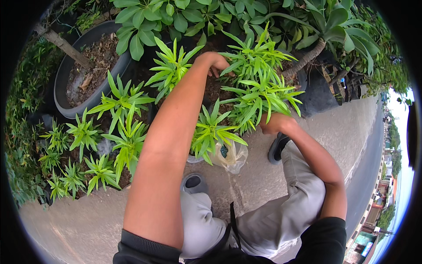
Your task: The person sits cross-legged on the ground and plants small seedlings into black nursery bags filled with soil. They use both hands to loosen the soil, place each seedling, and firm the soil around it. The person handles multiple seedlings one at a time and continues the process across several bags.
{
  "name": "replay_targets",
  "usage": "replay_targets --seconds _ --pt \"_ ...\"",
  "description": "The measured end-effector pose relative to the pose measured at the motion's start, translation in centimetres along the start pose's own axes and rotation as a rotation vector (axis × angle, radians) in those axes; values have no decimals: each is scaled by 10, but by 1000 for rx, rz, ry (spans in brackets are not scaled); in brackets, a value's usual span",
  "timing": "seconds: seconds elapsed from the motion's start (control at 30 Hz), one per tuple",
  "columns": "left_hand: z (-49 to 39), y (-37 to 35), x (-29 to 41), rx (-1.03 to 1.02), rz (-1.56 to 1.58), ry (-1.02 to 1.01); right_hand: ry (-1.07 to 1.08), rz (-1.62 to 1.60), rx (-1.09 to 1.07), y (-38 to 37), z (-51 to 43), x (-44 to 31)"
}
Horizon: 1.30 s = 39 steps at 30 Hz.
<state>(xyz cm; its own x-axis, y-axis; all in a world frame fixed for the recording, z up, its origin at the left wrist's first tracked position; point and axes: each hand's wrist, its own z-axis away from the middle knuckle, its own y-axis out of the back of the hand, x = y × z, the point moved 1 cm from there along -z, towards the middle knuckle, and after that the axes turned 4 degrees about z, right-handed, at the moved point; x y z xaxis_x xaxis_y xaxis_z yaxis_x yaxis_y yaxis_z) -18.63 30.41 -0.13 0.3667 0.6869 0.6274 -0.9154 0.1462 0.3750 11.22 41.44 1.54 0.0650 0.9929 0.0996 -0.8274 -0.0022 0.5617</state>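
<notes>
My left hand [216, 63] reaches over dark soil [212, 86] between bright green leafy plants. Its fingers point down and curl beside the leaves of the back plant [255, 54]; whether they pinch anything does not show. Lower right, my right hand [277, 123] is at the underside of the front plant [260, 97], its fingers mostly hidden by foliage. A smaller leafy plant [212, 130] stands below my left hand. Partly behind that plant, a clear plastic bag [240, 154] sits open on the pavement, with blue-green granules [224, 151] inside.
A large round dark pot [62, 95] holds a woody trunk at left. Several young plants [100, 173] line the bed's near edge. A thick-stemmed succulent [306, 57] leans at upper right by black plastic [318, 95]. Concrete pavement [260, 184] borders a road [362, 145] at right.
</notes>
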Motion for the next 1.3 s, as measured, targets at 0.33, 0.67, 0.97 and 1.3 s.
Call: replay_targets --seconds 0.33,0.67,0.97,1.3 --pt "3 10 -12 48 71 -6 270 -243 919 27 -22 -13" --pt "1 11 -3 72 127 -77 425 -712 848 -24 -99 29" --pt "-6 19 -10 30 187 -66 526 -1118 680 36 -51 -24" --pt "-13 24 -12 6 202 -34 502 -321 965 66 -108 -28"
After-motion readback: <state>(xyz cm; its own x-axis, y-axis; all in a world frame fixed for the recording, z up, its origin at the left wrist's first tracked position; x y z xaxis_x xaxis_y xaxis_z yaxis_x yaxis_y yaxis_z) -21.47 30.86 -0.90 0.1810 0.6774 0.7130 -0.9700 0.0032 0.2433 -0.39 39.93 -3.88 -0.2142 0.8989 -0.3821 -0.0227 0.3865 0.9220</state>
